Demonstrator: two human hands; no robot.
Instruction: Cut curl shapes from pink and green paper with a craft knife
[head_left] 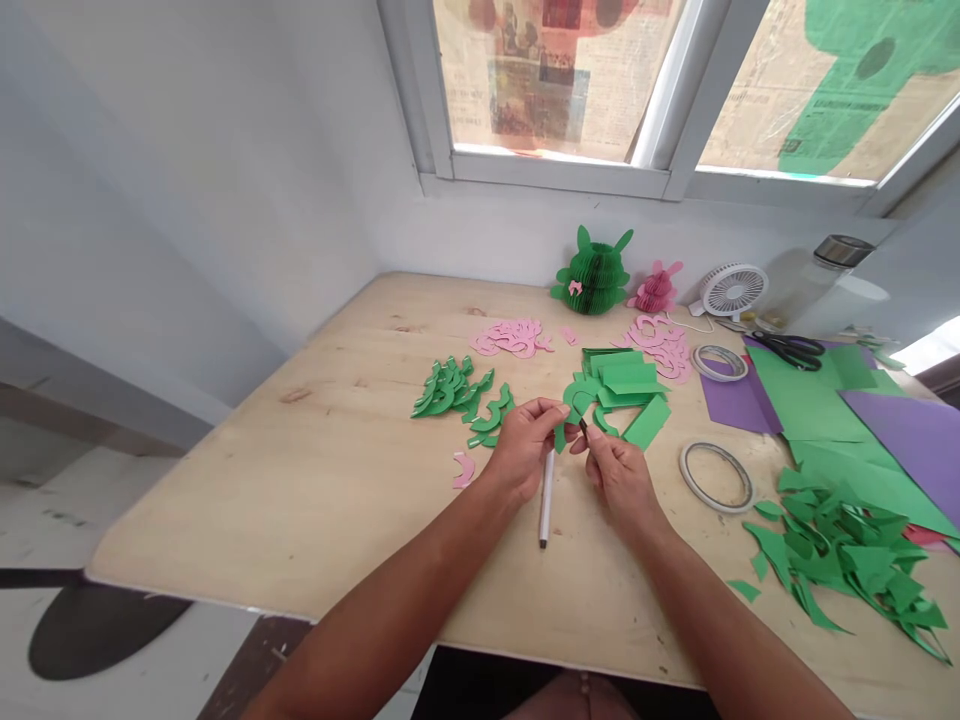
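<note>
Green paper (577, 396): left hand (527, 440) pinching | dark tool (583, 427): right hand (619, 472) curled

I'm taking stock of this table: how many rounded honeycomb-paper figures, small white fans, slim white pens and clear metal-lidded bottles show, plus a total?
Honeycomb-paper figures: 2 (green one, pink one)
White fans: 1
White pens: 1
Clear bottles: 1
Total: 5

white fan (733, 291), upright | metal-lidded clear bottle (816, 285), right of fan | newspaper-covered window (694, 100) above both
</note>
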